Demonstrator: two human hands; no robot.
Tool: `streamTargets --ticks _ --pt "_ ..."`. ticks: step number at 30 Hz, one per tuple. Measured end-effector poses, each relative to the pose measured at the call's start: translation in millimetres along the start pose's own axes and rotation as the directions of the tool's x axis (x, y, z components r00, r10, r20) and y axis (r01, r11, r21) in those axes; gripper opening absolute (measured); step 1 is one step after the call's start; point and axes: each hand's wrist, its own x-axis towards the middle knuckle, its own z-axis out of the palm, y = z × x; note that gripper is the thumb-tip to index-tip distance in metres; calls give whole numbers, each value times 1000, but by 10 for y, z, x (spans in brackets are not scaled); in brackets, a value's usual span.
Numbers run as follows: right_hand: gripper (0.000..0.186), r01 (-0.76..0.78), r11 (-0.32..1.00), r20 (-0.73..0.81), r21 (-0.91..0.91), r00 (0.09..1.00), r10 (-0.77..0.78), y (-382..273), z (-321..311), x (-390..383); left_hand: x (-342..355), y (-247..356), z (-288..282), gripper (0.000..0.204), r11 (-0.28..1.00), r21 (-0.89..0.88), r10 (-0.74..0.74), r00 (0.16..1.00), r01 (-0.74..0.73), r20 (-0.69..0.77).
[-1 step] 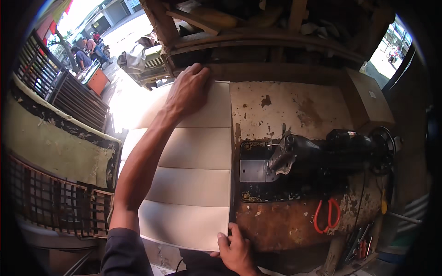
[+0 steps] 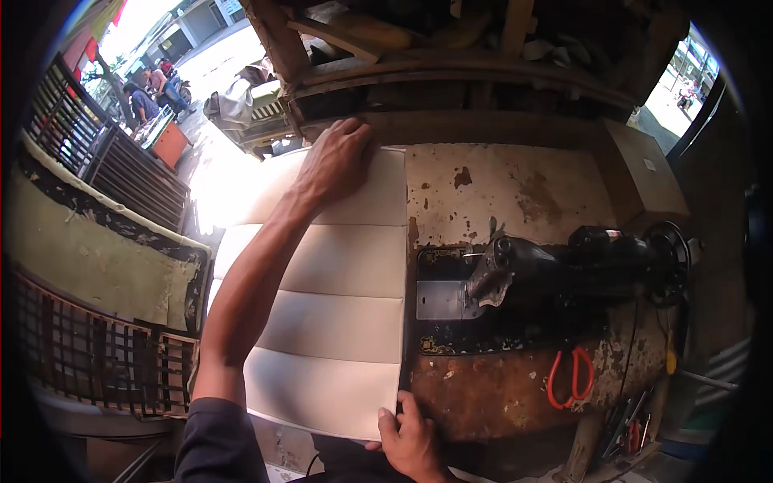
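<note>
A cream upholstery panel [image 2: 346, 258], stitched across into several padded bands, lies in front of me on the left part of the worktable. My left hand [image 2: 342, 157] reaches over it, its fingers curled at the panel's far edge; the fingertips are hidden. At the near right corner, my right hand [image 2: 412, 439] grips the panel edge between its thumb and fingers. Just right of the panel is a black sewing machine [image 2: 555, 266], its metal plate [image 2: 441, 299] close to the panel's right edge. Neither hand touches the machine.
Red-handled scissors [image 2: 570, 378] lie on the worn wooden tabletop [image 2: 483, 394] at the near right. A cardboard box [image 2: 644, 173] stands at the back right. Wooden shelving [image 2: 467, 68] borders the far side. Slatted frames [image 2: 88, 354] stand left; people [image 2: 153, 97] are outside.
The panel's far edge and my left hand have shifted slightly toward me and to the right. My right hand stays at the near corner.
</note>
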Motion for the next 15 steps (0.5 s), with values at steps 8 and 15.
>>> streamTargets --ticks 8,15 --pt "42 139 982 -32 -130 989 -144 152 21 30 -429 -199 560 30 904 3 -393 827 428 401" --pt "43 109 980 -38 -168 992 -117 214 52 -26 -328 -216 600 28 859 19 -459 753 512 471"
